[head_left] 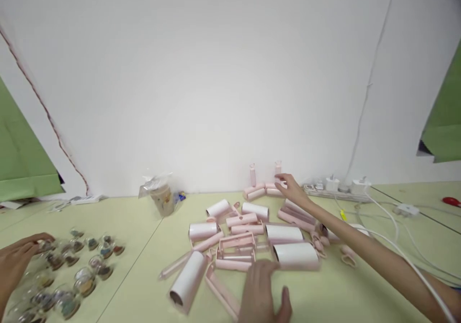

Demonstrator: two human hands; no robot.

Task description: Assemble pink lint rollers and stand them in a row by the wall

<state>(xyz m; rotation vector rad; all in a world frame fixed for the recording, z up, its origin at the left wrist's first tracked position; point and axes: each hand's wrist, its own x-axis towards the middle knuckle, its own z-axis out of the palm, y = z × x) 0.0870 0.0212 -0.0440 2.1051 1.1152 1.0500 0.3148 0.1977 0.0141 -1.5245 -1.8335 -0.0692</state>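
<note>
My left hand (262,292) is low in the middle of the head view, back up, with its thumb spread away from the fingers. It is open and looks free of any object, just below a pink rectangular frame (236,264). Reaching in from the right, my right hand (291,188) closes its fingertips on a small pink bottle-shaped piece (278,166) with a loop on top, upright by the wall. A similar upright piece (252,175) stands to its left. Around them lie several white-and-pink tubes (295,256), pink bars (247,219) and small pink loops (347,256).
At the left edge, another person's hand (21,253) touches a group of clear domes (85,282). A bagged cup (163,199) stands near the wall (223,97). White plugs (332,184) and cables (394,224) lie at the right, one cable crossing by my right forearm.
</note>
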